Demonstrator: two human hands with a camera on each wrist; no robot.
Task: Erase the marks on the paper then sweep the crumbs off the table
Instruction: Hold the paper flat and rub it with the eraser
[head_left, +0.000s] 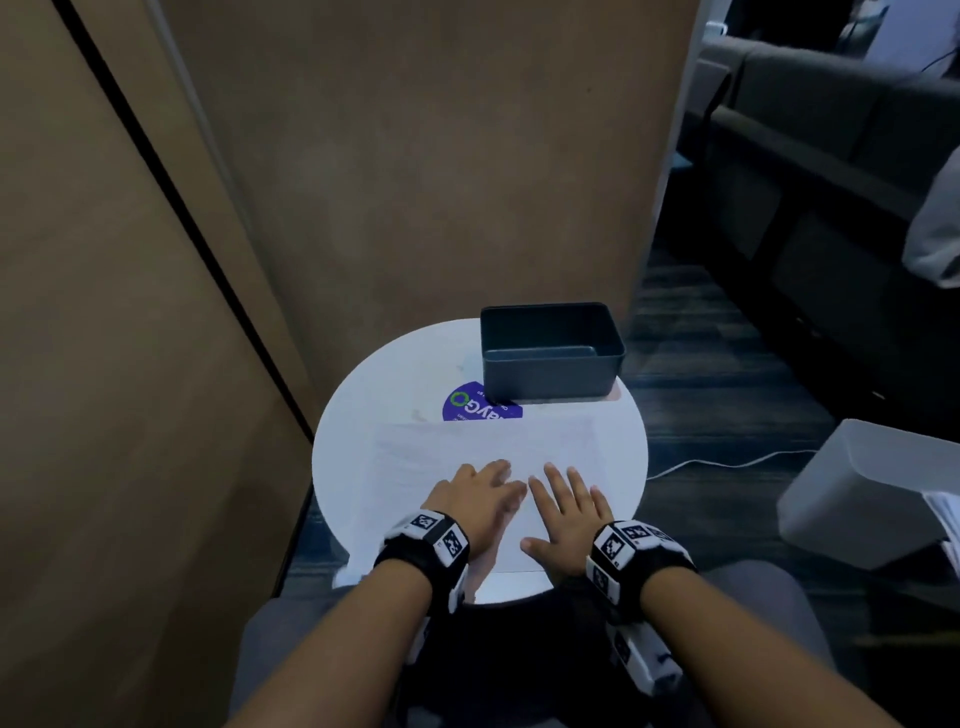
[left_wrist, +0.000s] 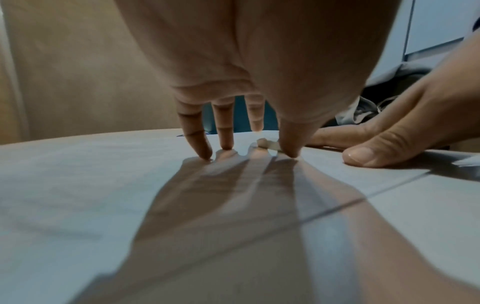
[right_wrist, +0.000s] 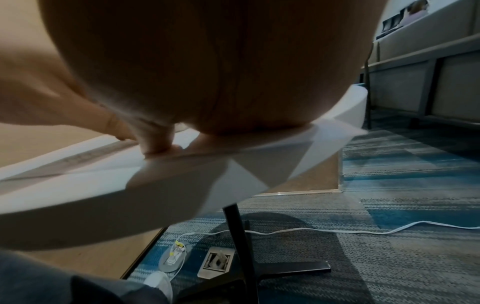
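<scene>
A white sheet of paper (head_left: 467, 447) lies on a round white table (head_left: 374, 395), its near corners hanging over the edge (right_wrist: 330, 131). Any marks on it are too faint to see. My left hand (head_left: 483, 493) stands on the paper on straight fingertips (left_wrist: 205, 152). A small whitish lump (left_wrist: 267, 144) lies on the paper beside the thumb tip, below the index finger; I cannot tell whether it is held. To its right, my right hand (head_left: 566, 504) lies flat with spread fingers, thumb (left_wrist: 363, 157) on the sheet and palm (right_wrist: 207, 72) near the table's edge.
A dark grey open bin (head_left: 550, 353) stands at the table's far side, partly over a purple sticker (head_left: 480, 408). Tan panels close in the left and back. On the carpet to the right are a white container (head_left: 872, 488) and a white cable (head_left: 727, 462). The table's black leg (right_wrist: 239, 236) stands below.
</scene>
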